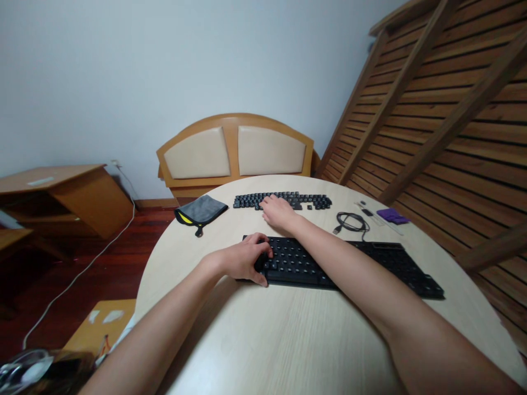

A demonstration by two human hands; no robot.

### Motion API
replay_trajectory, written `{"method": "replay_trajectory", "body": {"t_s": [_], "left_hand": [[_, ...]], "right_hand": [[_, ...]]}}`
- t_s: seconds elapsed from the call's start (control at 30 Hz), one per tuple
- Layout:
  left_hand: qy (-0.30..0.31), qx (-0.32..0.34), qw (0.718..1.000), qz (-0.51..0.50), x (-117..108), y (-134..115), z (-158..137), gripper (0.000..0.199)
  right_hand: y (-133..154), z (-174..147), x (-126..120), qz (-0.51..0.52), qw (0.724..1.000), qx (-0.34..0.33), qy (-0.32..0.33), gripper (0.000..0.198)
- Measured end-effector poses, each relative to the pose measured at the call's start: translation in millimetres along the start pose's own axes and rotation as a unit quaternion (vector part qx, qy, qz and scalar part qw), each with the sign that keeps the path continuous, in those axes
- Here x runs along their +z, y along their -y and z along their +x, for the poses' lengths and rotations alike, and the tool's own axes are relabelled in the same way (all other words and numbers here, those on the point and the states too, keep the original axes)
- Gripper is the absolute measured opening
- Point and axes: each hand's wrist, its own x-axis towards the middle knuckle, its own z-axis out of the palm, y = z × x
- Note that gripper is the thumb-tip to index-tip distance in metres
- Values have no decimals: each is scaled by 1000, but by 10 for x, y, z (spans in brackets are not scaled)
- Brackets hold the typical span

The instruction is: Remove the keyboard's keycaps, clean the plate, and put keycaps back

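A black keyboard [302,263] lies across the table in front of me, its keycaps off and pale stems showing. My left hand [247,258] grips its left end, thumb along the front edge and fingers bent over the top. Behind the keyboard, loose black keycaps [315,200] lie in rows in a keyboard layout. My right hand [278,212] reaches across to these rows, fingers bent down and close together at the near left part. Whatever is between its fingertips is hidden. My right forearm covers part of the keyboard's middle.
A grey cloth [201,210] with yellow edging lies at the left. The coiled cable [352,222] sits behind the keyboard. Small tools [373,215] and a purple cloth [392,215] are at the right. Beyond the round table [288,340] stand a headboard [234,145] and wooden slats [444,126].
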Motion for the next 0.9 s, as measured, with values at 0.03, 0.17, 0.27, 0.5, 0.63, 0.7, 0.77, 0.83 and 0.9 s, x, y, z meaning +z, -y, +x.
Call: {"method": "replay_trajectory", "body": {"t_s": [0.03, 0.17, 0.27, 0.5, 0.63, 0.7, 0.77, 0.83, 0.9], "left_hand": [[0, -1, 1000, -2, 2, 1, 1, 61], [-1, -6, 1000, -10, -1, -11, -2, 62], [1, -4, 1000, -12, -11, -22, -7, 60], [-5, -1, 1000, -25, -10, -5, -5, 59], [-5, 0, 1000, -28, -7, 1, -1, 60], [-2, -1, 1000, -23, -9, -5, 2, 60], [3, -7, 1000, -17, -13, -13, 5, 61], [5, -12, 1000, -15, -17, -16, 6, 61], [1, -11, 1000, -16, -20, -10, 4, 61]], "right_hand": [[10, 48, 32, -5, 1000, -3, -4, 32], [29, 183, 143, -18, 1000, -9, -13, 32], [39, 235, 197, -24, 1000, -13, -16, 30], [139, 216, 193, -15, 999, -28, -28, 30], [175, 44, 88, 4, 999, -32, -27, 26], [143, -106, -10, 20, 999, -18, -29, 24], [85, -302, -129, 43, 999, 7, -33, 23], [26, -537, -241, 74, 996, 30, -32, 24], [-2, -800, -307, 123, 992, 31, -21, 23]]}}
